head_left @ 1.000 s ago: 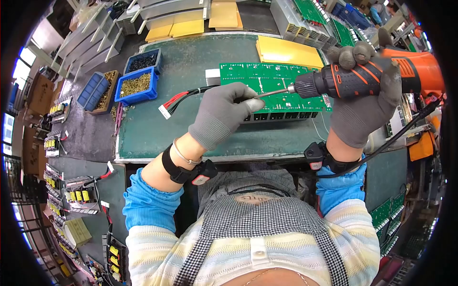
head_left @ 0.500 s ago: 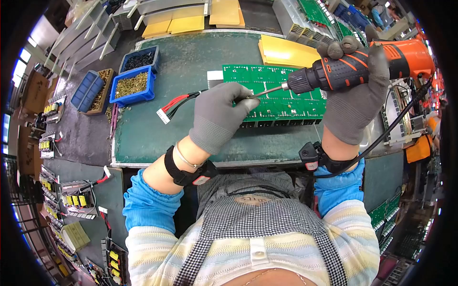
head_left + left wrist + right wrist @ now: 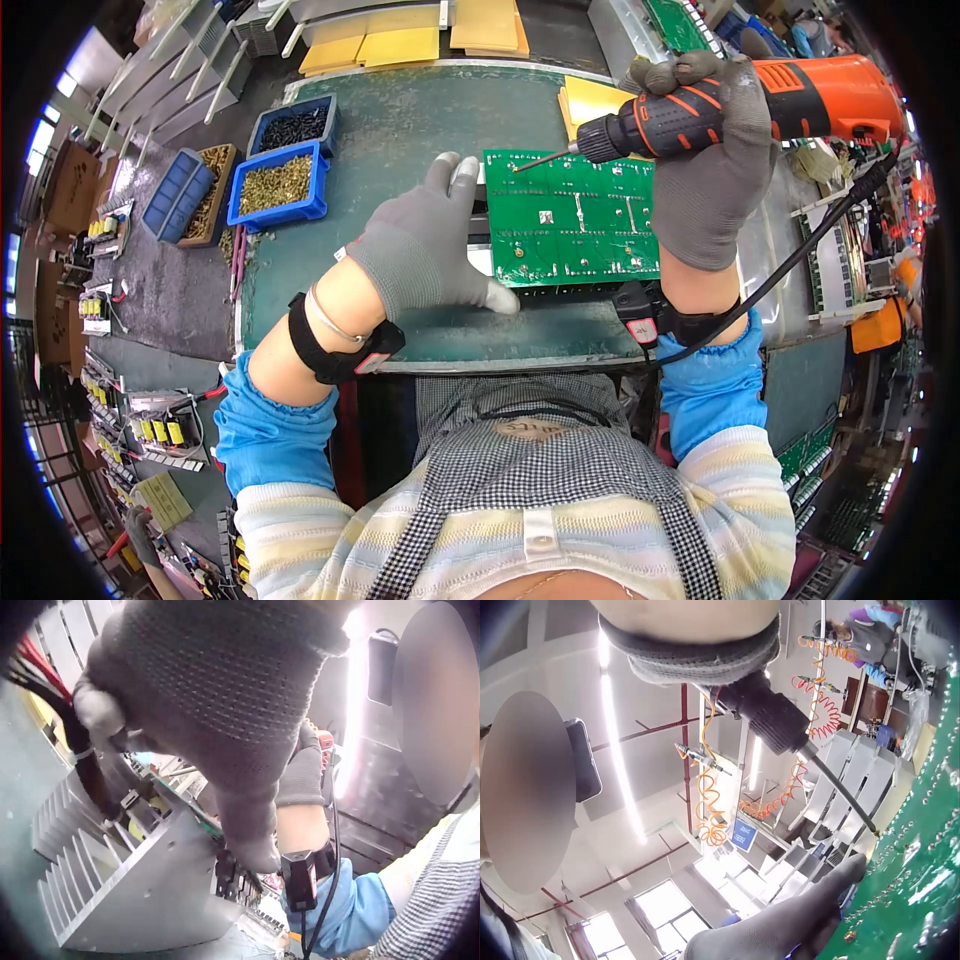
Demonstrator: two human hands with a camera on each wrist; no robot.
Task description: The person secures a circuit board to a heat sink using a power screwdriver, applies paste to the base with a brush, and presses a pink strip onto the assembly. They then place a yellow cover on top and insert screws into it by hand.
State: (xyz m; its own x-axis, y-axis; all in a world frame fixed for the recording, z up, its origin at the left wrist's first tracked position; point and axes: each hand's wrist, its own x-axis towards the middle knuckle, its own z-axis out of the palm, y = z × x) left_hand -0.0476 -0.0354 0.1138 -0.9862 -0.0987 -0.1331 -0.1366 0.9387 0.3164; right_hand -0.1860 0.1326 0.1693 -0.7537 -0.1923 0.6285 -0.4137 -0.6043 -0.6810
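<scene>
My right hand grips an orange and black power screwdriver, held nearly level over the work. The tip of its long bit is at the far left corner of the green circuit board. In the right wrist view the bit meets a small brass-coloured spot at the board's edge. My left hand spreads around the board's left end, fingers extended beside the far corner and thumb at the near edge. Under the board, the left wrist view shows a finned metal heat sink with black and red wires.
A blue bin of brass-coloured screws and a bin of black parts stand on the left of the green bench. Yellow sheets lie behind the board. A black cable loops beside my right forearm.
My left hand has let go of its pinch at the bit tip and spread around the board's left end. The screwdriver has moved left, bringing its bit onto the board's far left corner.
</scene>
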